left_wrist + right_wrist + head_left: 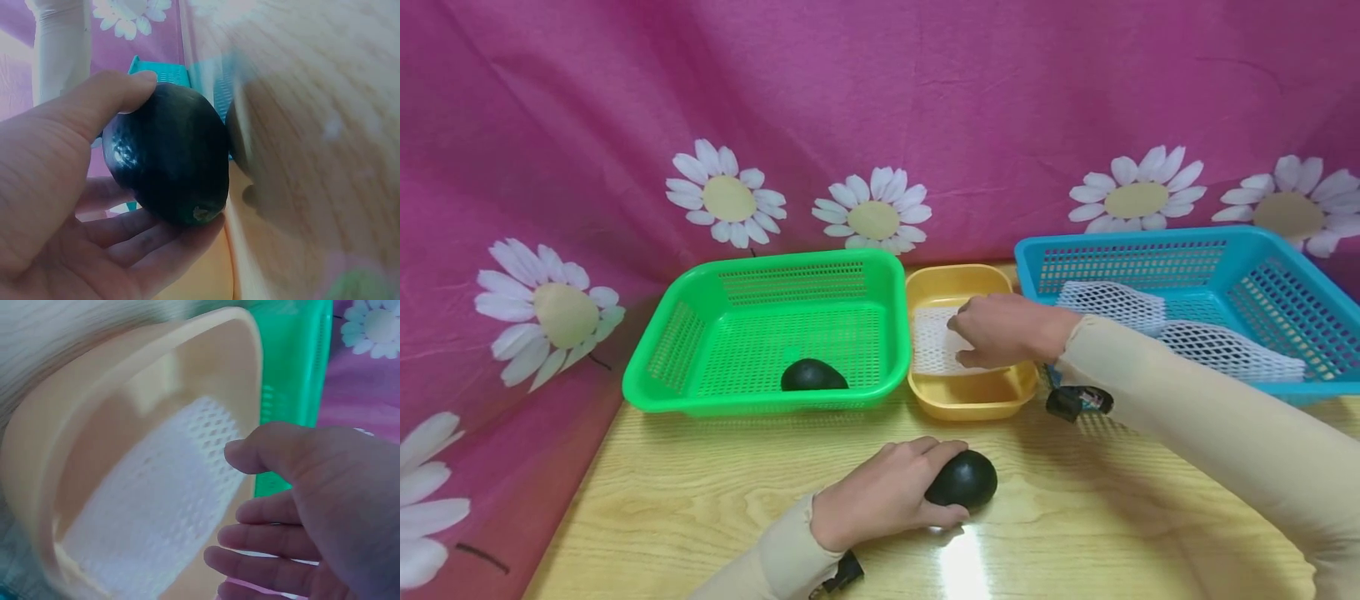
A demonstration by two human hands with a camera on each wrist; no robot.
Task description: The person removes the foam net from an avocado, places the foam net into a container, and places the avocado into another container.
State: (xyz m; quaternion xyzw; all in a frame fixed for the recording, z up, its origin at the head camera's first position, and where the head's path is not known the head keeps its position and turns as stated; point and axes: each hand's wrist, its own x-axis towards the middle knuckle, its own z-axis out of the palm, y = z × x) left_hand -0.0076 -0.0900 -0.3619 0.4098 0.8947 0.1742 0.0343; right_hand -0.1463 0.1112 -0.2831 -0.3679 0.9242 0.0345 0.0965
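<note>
On the wooden table, my left hand [898, 487] grips a dark, glossy avocado [964, 481], thumb on one side and fingers around the other. The left wrist view shows a small pale stem scar on this avocado [169, 153]. My right hand [1003, 329] hovers over the yellow tub [973, 410], fingers extended and nothing in its grasp. Inside the tub lies a white foam net sleeve [934, 342], flat and slanted in the right wrist view. The right thumb overlaps the sleeve's edge in that view.
A green basket [767, 404] on the left contains another dark avocado [812, 375]. At the right stands a blue basket [1150, 242] with white foam net sleeves [1228, 350] in it. A pink flowered cloth [985, 108] hangs right behind the containers.
</note>
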